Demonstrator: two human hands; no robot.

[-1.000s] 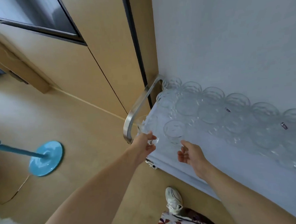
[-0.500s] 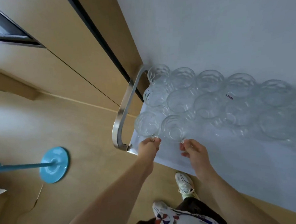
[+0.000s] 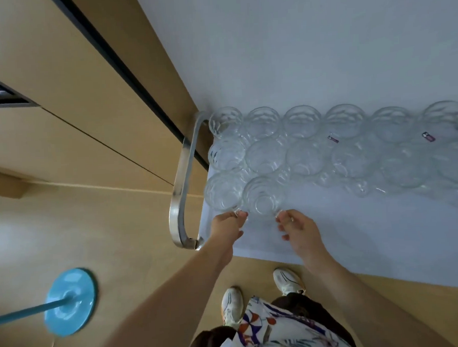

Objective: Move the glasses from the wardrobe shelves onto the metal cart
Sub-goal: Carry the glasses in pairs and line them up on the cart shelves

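Note:
Several clear glass mugs stand in rows on the white top of the metal cart point(image 3: 358, 235). At the near left corner stand two more: the left glass point(image 3: 223, 191) and the right glass point(image 3: 263, 198). My left hand point(image 3: 226, 226) pinches the handle of the left glass at its near side. Just right of it, my right hand point(image 3: 299, 229) holds the handle of the right glass with curled fingers. Both glasses sit upright on the cart top, touching the rows behind them.
The cart's steel push handle point(image 3: 182, 186) curves down its left end, right beside my left hand. Wooden wardrobe doors point(image 3: 72, 88) rise at the left. A blue round floor-stand base point(image 3: 70, 301) sits on the wooden floor at lower left. My shoes point(image 3: 232, 303) are under the cart's near edge.
Both hands lowered the two glasses onto the cart's near left corner, next to the rows. The camera view tilted down and swung so the cart lies more level.

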